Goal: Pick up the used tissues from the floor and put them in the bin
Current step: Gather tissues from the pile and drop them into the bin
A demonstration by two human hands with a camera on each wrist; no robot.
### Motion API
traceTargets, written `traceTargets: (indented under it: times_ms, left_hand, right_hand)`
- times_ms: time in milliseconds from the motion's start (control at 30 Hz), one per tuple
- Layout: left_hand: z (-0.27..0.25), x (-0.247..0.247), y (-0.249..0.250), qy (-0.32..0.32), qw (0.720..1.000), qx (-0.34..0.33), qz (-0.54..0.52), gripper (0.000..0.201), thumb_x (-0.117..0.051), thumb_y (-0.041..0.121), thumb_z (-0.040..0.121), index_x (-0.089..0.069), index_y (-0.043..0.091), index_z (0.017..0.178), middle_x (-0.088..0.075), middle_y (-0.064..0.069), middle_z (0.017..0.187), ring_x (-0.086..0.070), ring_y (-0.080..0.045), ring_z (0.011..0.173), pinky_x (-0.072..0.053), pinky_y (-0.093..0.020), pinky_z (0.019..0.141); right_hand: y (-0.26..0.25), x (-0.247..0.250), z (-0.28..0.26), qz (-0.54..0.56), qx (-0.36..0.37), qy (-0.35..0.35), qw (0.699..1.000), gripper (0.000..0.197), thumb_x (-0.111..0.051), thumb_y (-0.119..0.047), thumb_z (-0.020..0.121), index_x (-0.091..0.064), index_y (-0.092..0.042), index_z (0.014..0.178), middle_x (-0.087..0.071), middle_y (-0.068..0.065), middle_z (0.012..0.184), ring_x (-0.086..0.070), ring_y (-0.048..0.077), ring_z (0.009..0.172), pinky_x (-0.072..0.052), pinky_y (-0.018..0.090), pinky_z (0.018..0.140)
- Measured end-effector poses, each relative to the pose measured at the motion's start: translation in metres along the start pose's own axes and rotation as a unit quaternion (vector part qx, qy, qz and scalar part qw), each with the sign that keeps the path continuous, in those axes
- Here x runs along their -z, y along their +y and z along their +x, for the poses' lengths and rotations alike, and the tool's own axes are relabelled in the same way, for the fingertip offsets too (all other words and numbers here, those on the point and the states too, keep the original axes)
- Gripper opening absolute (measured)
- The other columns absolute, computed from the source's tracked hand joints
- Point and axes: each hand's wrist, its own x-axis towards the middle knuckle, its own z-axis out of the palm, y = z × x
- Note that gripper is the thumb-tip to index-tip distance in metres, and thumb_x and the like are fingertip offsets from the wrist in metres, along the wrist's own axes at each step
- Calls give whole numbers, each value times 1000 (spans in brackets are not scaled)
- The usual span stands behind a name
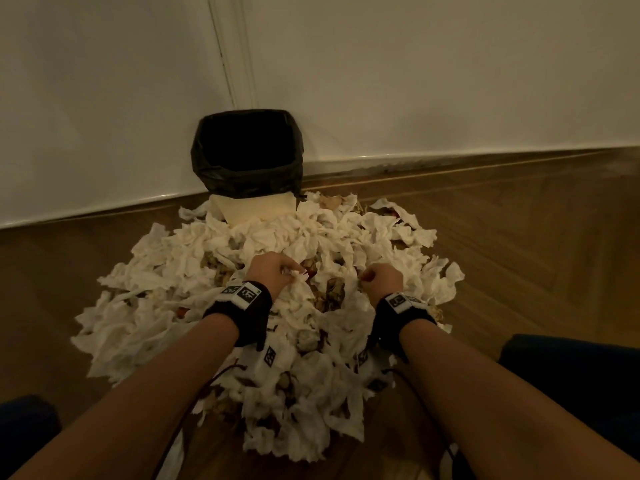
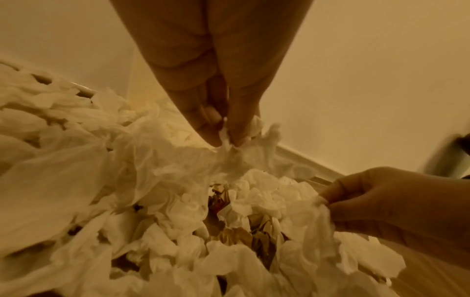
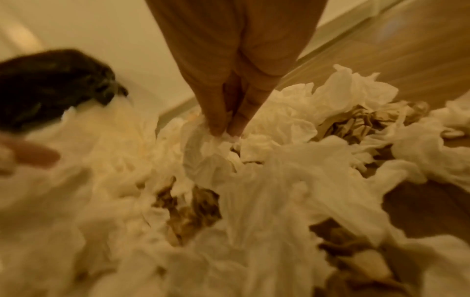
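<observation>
bin (image 1: 246, 157) against wall (image 1: 450, 71) — tissue heap (image 1: 221, 251) before it, on floor (image 1: 519, 237)

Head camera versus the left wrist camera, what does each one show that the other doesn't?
Only the head view shows the bin with its black liner, standing against the wall behind the tissue pile, plus both forearms and wristbands. Only the left wrist view shows, close up, the left hand pinching a tissue between its fingertips. Both show the right hand gripping tissue, the pile and the wooden floor.
</observation>
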Motion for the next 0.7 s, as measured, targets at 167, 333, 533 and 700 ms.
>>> traceTargets:
  times_ms: [167, 333, 533, 700]
  left_hand:
    - [-5, 22, 12, 43, 993, -1, -109, 22, -70, 2, 78, -73, 16, 96, -65, -8, 94, -61, -27, 99, -52, -33, 90]
    - [-13, 61, 37, 103, 984, -28, -140, 26, -74, 9, 77, -69, 18, 101, -60, -7, 93, -63, -29, 92, -54, -41, 84]
    - [-29, 115, 68, 185, 968, -64, -159, 26, -74, 11, 77, -71, 8, 103, -63, -2, 112, -60, -13, 91, -47, -24, 87]
    - [-50, 155, 86, 239, 950, -71, -185, 18, -75, 11, 76, -71, 11, 93, -68, -3, 90, -60, -11, 81, -48, -21, 80]
  right_hand:
    - [-21, 26, -10, 270, -18, 14, 962, 22, -57, -1, 87, -57, -21, 79, -66, 17, 95, -66, 30, 83, -58, 42, 74]
    - [-52, 71, -22, 421, 7, 6, 907, 25, -51, 7, 90, -58, -13, 76, -60, 11, 79, -61, 23, 69, -57, 32, 56]
    - [-90, 121, -42, 491, 70, 10, 868, 12, -59, 4, 87, -70, 0, 83, -68, 12, 80, -67, 22, 73, -57, 26, 65]
    - [-132, 148, -59, 418, 104, 43, 902, 22, -72, -13, 81, -71, -5, 101, -72, 9, 90, -68, 20, 82, -57, 33, 79]
